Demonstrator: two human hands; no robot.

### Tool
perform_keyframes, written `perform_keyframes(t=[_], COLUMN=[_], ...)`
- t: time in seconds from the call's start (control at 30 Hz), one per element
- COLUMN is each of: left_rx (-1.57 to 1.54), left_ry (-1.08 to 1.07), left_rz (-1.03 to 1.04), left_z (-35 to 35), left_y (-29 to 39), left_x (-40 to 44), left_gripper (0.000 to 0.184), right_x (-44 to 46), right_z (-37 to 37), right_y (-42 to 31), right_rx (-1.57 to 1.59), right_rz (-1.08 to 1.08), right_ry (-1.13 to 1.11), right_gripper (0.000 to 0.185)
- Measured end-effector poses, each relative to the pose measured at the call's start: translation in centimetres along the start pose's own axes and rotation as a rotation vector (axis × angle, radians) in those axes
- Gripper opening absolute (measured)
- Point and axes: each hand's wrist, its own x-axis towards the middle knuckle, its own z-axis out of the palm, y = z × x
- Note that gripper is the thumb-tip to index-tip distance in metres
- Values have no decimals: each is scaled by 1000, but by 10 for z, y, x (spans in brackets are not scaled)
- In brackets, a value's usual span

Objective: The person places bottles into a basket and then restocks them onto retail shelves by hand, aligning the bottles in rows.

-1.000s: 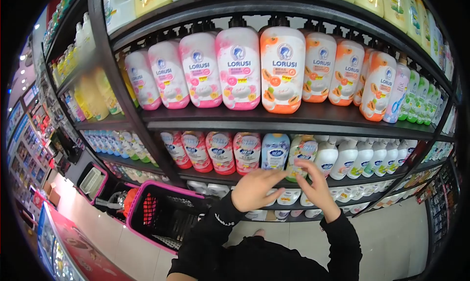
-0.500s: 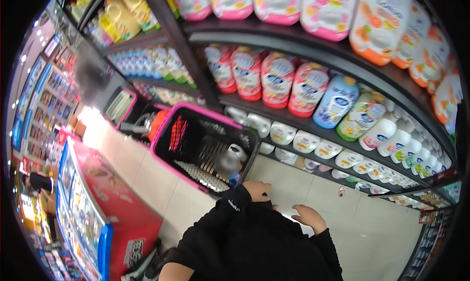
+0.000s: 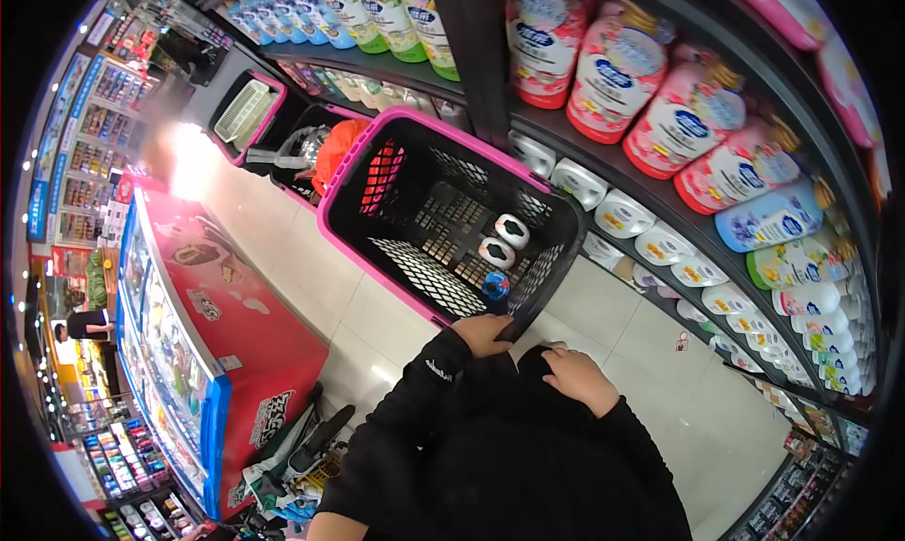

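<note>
Basket [image 3: 452, 216], black, pink-rimmed, lattice-walled: on the tiled floor [image 3: 660, 400], between the shelving [image 3: 476, 79] and the freezer [image 3: 273, 352], just ahead of the person.

Shelving: dark, several tiers, along the right and the far side.

Freezer: red sides, blue edging, glazed top, goods inside; to the left.

Spare baskets, two, beyond the first: one [image 3: 250, 117] pink-rimmed, a pale tray inside; the nearer holding an orange bag [image 3: 341, 147] and clear plastic.

Bottles, upright on the shelving: a row of pink ones [image 3: 617, 74], then one blue [image 3: 773, 219], one green [image 3: 801, 263], then white ones [image 3: 815, 301]. White packs [image 3: 627, 214] on the tier beneath.

Left hand [image 3: 483, 335]: at the basket's near end, fingers bent; whether they grasp its edge, cannot tell.

Right hand [image 3: 580, 379]: near the basket, apart from it; fingers curved over dark cloth, resting or clenched, cannot tell.

White items, two [image 3: 504, 240], dark-centred, side by side in the basket towards its near end.

Blue item [image 3: 496, 286], one, nearest the left hand, also inside.
</note>
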Motion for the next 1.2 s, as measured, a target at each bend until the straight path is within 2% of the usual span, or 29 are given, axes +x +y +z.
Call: perform_keyframes(t=[0.07,0.13,0.17,0.2,0.37,0.4,0.47,0.5,0.53,0.6,0.63,0.67,0.73,0.8,0.87,0.9,1.0,1.03,1.07,1.13,1.17,1.2], left_rx=[-16,-3,-5,-37,-156,-204,-254,-362,-377,-493,-397,-419,-426,-502,-1151,-1169,-1468,-1535,-1542,-1790,-1851,-1857], left_ry=[-8,-107,-80,45,227,116,140,53,46,85,152,154,142,135,251,252,271,184,184,76,160,153], left_rz=[5,-97,-94,-31,-99,-181,-190,-281,-284,-396,-398,-407,-587,-625,-865,-876,-1191,-1190,-1200,-1187,-1083,-1088], left_z=[-13,-36,-48,-52,-73,-76,-70,-64,-56,-42,-32,-25,-11,7,27,35,65,76,92,115,122,128], left_y=[-31,-58,-70,-88,-163,-177,-198,-214,-229,-248,-256,-262,-274,-285,-288,-288,-288,-298,-308,-318,-319,-323], left_x=[3,8,10,13,55,67,83,97,109,129,137,146,164,181,195,203,229,236,245,258,261,264], left_gripper=[59,59,57,53,41,40,40,38,38,34,30,30,30,30,28,28,48,56,56,54,54,54], right_x=[26,51,65,79,149,163,190,204,216,236,242,249,255,259,264,267,276,279,280,285,287,290], right_z=[5,5,2,0,13,16,32,37,40,52,55,60,68,79,91,95,104,105,108,106,108,110], right_y=[-5,-12,-16,-18,-3,2,18,23,29,39,46,53,67,81,91,96,104,103,103,98,98,98], right_rx=[4,8,47,86,40,43,81,125,148,185,217,202,235,221,245,270,278,275,274,262,240,217], right_rz=[3,0,37,74,166,174,229,262,280,304,412,424,500,504,516,522,461,442,421,460,478,496], right_ry=[-17,-42,-58,-73,-130,-142,-190,-199,-210,-74,-116,-103,-89,-65,-18,-30,-19,2,23,-17,-33,-48], right_gripper=[28,29,30,30,32,32,35,41,47,52,54,55,57,62,64,66,69,70,70,71,72,72])
